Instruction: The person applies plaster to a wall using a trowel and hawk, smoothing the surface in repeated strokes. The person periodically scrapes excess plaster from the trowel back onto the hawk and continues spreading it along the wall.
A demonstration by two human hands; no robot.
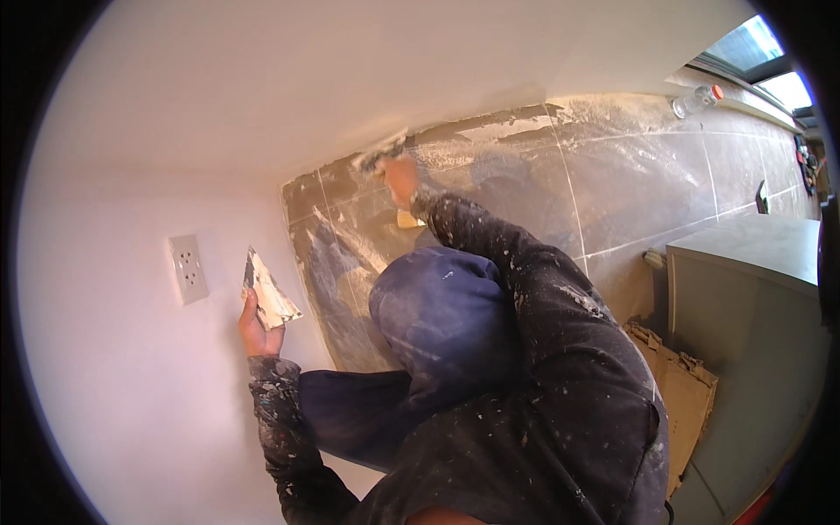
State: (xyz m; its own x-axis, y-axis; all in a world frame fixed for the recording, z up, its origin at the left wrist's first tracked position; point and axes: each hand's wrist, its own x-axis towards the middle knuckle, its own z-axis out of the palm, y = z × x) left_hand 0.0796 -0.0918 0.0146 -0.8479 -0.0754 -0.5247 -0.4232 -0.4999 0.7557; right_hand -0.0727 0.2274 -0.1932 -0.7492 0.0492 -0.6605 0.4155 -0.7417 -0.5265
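We list: left hand [260, 338], closed on a triangular, putty-smeared blade [273, 302], held near the white socket plate [186, 269]; right hand [402, 178], curled round a putty-coated scraper [373, 160], where the white wall [254, 96] meets the dusty tiled floor [630, 184]; one clear bottle [694, 103], orange-capped, near the wall; one grey cabinet [744, 249], at right.

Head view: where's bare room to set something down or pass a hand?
Widest patch: grey tiles between right sleeve, clear bottle and grey cabinet, though plaster-smeared. The cabinet's top looks bare too. Crowded: around the right hand with its scraper, and between cabinet and torso, where a brown sheet lies.
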